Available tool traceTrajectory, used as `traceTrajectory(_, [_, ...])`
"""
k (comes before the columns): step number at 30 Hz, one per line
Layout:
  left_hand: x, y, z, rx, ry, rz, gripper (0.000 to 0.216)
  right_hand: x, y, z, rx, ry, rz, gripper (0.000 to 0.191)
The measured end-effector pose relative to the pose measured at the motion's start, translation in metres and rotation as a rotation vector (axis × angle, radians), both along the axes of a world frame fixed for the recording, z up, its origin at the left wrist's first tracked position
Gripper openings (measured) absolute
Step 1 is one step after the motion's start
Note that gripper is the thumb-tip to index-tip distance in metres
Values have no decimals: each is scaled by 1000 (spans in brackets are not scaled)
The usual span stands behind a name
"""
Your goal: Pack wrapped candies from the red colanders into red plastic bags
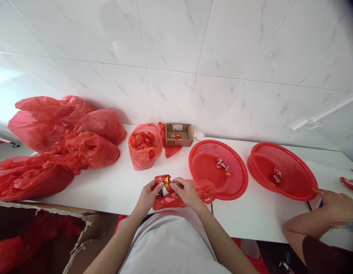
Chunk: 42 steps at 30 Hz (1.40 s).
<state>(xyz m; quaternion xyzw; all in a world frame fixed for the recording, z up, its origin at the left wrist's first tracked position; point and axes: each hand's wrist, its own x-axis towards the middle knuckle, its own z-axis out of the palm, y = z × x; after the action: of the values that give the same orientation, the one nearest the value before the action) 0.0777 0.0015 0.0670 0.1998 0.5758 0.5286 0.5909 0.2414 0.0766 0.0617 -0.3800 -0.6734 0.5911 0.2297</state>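
Both grips pinched on my small red packet [164,182]: left hand [148,195], right hand [187,192], above thin red bag [190,192] at counter [119,186] edge. Packet light, crinkly, likely slippery; pinching corners best.

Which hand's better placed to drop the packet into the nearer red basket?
Probably right. The right hand pinches the red packet on the side facing the nearer red basket; the left hand sits farther away.
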Motion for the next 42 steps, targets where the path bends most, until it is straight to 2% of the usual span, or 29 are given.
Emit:
traceTrajectory(4, [-5, -1, -1, -9, 31, 61, 55, 10, 3, 4, -29, -113, 143, 34])
traceTrajectory(6, [-6, -2, 1, -7, 42, 72, 59, 13, 7, 6, -26, -158, 135, 35])
traceTrajectory(9, [-4, -3, 5, 0, 31, 0, 57, 9, 12, 12, 43, -194, 66, 36])
traceTrajectory(15, [4, -4, 11, 29, 34, -132, 49, -9, 13, 23, 210, -151, 53, 31])
traceTrajectory(17, [5, -7, 10, 28, 31, -169, 50, -10, 14, 24, 218, -168, 29, 31])
traceTrajectory(19, [5, -10, 10, 23, 25, -213, 51, -7, 18, 25, 180, -180, 49, 29])
traceTrajectory(24, [4, -15, 16, 8, -28, -343, 48, 15, 44, 32, -39, -145, 297, 32])
traceTrajectory(26, [4, -14, 19, 10, -47, -383, 47, 20, 50, 34, -108, -114, 317, 35])
traceTrajectory(30, [5, -9, 19, 16, 23, -323, 47, 13, 36, 26, -152, -46, 181, 39])
traceTrajectory(34, [4, -7, 14, 20, 195, -266, 44, -2, 12, 7, -301, 112, 142, 41])
traceTrajectory(36, [2, -7, 15, 20, 312, -242, 43, -2, 11, -2, -343, 175, 46, 44])
traceTrajectory(40, [-8, -8, 22, 17, 594, -82, 39, 10, 26, -13, -285, 215, -243, 48])
traceTrajectory(42, [-12, -9, 24, 45, 705, -22, 36, 11, 28, -15, -232, 226, -299, 45])
